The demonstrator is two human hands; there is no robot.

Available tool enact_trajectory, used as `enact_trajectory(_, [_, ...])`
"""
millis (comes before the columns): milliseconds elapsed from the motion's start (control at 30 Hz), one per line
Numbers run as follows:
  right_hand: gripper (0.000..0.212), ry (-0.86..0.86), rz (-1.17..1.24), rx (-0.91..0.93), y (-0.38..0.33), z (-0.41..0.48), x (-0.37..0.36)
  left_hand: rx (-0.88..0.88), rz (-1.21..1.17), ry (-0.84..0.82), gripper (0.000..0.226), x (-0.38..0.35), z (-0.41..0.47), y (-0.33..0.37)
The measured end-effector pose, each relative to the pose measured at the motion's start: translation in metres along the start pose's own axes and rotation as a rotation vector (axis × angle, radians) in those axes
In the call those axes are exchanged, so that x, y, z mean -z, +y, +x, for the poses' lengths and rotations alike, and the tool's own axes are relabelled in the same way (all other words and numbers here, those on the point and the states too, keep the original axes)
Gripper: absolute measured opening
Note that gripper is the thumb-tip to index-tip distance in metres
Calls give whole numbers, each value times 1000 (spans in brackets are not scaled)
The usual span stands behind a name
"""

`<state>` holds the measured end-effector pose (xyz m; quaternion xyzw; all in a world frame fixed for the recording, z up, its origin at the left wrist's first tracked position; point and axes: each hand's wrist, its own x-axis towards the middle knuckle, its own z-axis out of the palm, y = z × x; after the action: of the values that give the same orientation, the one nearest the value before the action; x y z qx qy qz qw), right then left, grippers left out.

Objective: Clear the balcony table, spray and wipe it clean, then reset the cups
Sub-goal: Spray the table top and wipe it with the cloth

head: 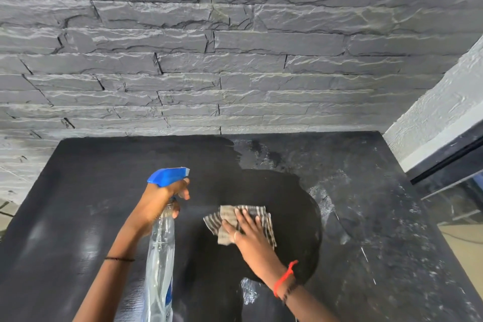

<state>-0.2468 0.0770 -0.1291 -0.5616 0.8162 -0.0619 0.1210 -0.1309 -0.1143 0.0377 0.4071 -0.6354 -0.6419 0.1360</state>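
- Cloth (226,214) on worktop (78,191): soft, limp (probably damp); pressed flat under right hand (248,236), fingers (243,217) straight.
- Spray bottle (160,248): likely light, slick plastic; neck gripped by left hand (156,201), fingers curled.

1. Gripping a clear spray bottle (160,251) with a blue head in the left hand (160,202).
2. Pressing a striped cloth (225,235) flat on the wet black surface (78,191) with the right hand (248,234), fingers (245,215) straight.
3. Facing a grey stone wall (235,60).
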Motion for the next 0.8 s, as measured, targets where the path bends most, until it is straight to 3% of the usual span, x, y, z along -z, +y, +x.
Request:
enact_trajectory(200, [61, 6, -61, -125, 64, -43, 3, 9, -21, 5, 23, -11, 16, 5])
enact_trajectory(333, [79, 78, -56, -227, 121, -4, 31, -13, -35, 7, 18, -16, 24, 8])
enact_trajectory(400, [77, 98, -49, -278, 137, 30, 51, -14, -40, 10, 13, -20, 25, 10])
enact_trajectory(500, [62, 10, 34, -291, 132, 81, 65, 3, -36, 17, 13, -25, 25, 13])
enact_trajectory(600, [60, 16, 56, -244, 103, 117, 57, 8, -31, 27, 22, -27, 29, 19])
enact_trajectory(800, [54, -10, 77, -55, 36, 91, 38, -31, -35, 26, 25, -28, 44, 28])
